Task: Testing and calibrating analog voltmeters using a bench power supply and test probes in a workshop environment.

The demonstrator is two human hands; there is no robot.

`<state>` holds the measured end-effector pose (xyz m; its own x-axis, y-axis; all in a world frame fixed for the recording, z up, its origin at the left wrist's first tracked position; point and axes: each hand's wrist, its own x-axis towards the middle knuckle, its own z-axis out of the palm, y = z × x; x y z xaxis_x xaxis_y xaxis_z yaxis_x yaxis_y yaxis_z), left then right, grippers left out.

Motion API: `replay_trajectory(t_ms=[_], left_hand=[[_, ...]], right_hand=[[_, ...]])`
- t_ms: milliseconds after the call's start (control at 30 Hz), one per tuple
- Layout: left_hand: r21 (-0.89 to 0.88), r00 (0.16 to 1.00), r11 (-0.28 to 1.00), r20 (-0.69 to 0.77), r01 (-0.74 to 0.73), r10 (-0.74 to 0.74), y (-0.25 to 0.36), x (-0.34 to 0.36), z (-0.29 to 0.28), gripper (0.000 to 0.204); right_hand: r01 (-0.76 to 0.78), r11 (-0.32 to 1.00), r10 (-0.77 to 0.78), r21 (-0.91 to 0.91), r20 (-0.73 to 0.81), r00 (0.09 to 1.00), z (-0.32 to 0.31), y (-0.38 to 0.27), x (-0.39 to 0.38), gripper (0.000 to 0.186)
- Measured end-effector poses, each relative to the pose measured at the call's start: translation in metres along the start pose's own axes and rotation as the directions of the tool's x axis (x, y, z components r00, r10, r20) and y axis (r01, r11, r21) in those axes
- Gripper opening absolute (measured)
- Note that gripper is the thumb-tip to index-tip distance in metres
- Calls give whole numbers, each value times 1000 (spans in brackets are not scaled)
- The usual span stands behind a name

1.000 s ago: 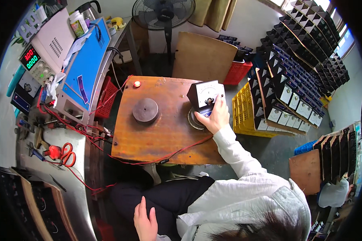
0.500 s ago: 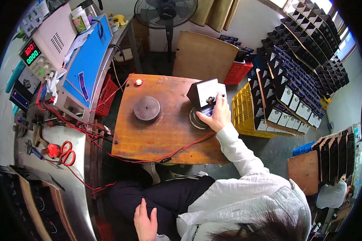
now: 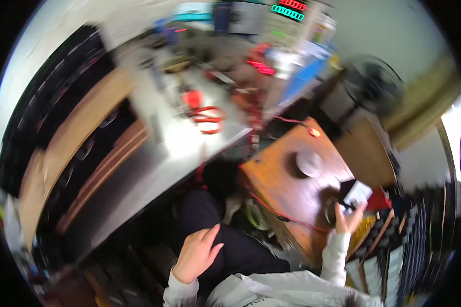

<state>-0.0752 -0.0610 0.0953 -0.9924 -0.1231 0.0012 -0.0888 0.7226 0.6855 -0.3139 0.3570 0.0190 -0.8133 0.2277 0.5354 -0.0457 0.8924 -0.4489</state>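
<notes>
On the right side of the wooden table point(image 3: 276, 169), my right hand point(image 3: 348, 221) grips a small black box with a white face point(image 3: 357, 194). Its thumb and fingers lie around the box's near edge. The box is tilted over a round base point(image 3: 331, 210), partly hidden by my hand; whether they touch I cannot tell. My left hand point(image 3: 197, 254) hovers near my dark-trousered lap, fingers stretched out, with nothing in it. A round dark disc point(image 3: 309, 163) sits on the table, left of the box. The whole view is smeared by motion.
A small red light point(image 3: 314, 133) glows at the table's far corner. Left stands a metal bench point(image 3: 138, 189) with red-handled scissors point(image 3: 208, 120), red wires and a power supply with lit digits point(image 3: 288, 13). Black racks point(image 3: 71, 102) stand far left. A fan point(image 3: 374, 84) is behind.
The view has swung left, so the table now appears further right and the bench fills the left. My left hand has lifted further into view. My right hand stays at the box.
</notes>
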Motion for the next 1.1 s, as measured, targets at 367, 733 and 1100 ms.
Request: replay_trajectory(t_ms=[367, 733, 1100], left_hand=[[89, 703, 992, -712, 87, 2, 9, -19, -43, 99], [-483, 759, 870, -602, -97, -249, -72, -19, -123, 100], [-557, 777, 827, -554, -79, -299, -60, -16, -125, 100]], right_hand=[[421, 417, -856, 806, 192, 481, -13, -357, -122, 112], [47, 405, -780, 913, 318, 539, -5, -387, -140, 77], [-154, 452, -708, 878, 459, 537, -10, -376, -139, 32]])
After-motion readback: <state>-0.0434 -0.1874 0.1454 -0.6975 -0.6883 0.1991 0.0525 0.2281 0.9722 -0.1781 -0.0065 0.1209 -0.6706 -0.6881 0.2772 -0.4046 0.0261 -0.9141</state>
